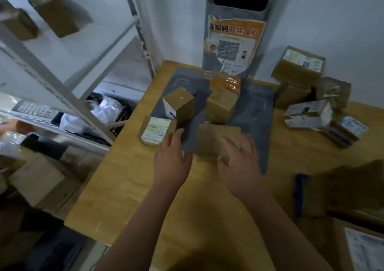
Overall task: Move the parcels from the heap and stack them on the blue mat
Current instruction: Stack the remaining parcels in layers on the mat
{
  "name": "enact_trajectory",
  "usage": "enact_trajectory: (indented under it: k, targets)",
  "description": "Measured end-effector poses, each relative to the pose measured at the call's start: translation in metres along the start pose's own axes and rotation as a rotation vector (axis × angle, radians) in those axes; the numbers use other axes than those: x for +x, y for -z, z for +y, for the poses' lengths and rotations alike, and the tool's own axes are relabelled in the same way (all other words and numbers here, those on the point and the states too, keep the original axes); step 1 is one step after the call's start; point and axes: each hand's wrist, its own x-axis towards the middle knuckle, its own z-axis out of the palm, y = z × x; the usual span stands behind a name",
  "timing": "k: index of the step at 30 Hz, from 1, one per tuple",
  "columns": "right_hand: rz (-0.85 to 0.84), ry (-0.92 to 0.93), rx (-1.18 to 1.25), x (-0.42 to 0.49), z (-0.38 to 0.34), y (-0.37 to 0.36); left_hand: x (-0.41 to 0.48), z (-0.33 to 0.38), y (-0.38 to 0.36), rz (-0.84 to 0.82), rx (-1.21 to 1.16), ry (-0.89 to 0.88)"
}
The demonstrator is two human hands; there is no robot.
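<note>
Bench of pale wood [128, 187] ran from the near edge to the far wall. A white metal shelf rack [47, 77] stood to its left. On the far middle of the bench lay the blue-grey mat [255, 113]. The heap of brown cardboard parcels with white labels [299, 73] sat on the bench to the right of the mat, well apart from both hands.

A flat brown cardboard parcel [214, 137] lay on the near edge of the mat. Beyond it stood a taller brown box [222, 106], with an orange padded packet [225, 83] against its far side. An upright brown box with a white side [185, 104] stood on the left part of the mat, and a small parcel with a white label on top [156, 130] lay just beside it at the mat's left edge.

The right hand [241, 162] held the flat parcel at its near right corner, fingers curled over the top and thumb at the near edge. The left hand [172, 158] hovered just left of that parcel, fingers straight and loosely spread, holding nothing, tips near the foot of the upright box.
</note>
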Motion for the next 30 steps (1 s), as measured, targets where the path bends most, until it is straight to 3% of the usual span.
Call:
enact_trajectory:
  k: [8, 15, 23, 30]
  targets:
    - [-0.265, -0.068, -0.163, 0.056, -0.032, -0.052, 0.063, -0.111, 0.001, -0.192, 0.173, 0.105]
    - [-0.335, -0.066, -0.197, 0.107, -0.041, -0.07, 0.124, -0.142, -0.011, -0.403, 0.32, -0.084]
    - [-0.195, 0.081, -0.181, 0.185, -0.085, -0.078, 0.134, -0.155, -0.016, -0.315, 0.35, -0.062]
    - [-0.298, 0.383, -0.586, 0.241, -0.117, -0.095, 0.112, -0.136, -0.032, -0.208, 0.405, 0.25]
